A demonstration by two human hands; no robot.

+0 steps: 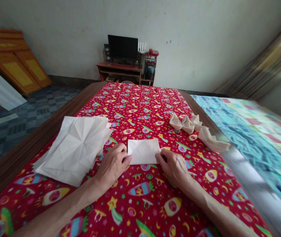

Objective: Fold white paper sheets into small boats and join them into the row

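Note:
A white sheet of paper [143,151], folded into a small rectangle, lies flat on the red patterned cloth in front of me. My left hand [117,159] pinches its left edge between thumb and curled fingers. At the opposite edge, my right hand [173,163] grips the lower right corner the same way. Left of my left hand rests a stack of creased white paper sheets [81,144]. Beyond my right hand stand several folded paper pieces [187,124] with pointed tips, and a longer folded paper stack [213,141] lies nearer.
The red cloth [142,108] covers a table with a dark wooden edge [68,105]. A bed with a blue patchwork cover [249,141] adjoins on the right. Against the far wall are a desk [120,68] with a monitor [123,46], and a wooden cabinet [16,62] at left.

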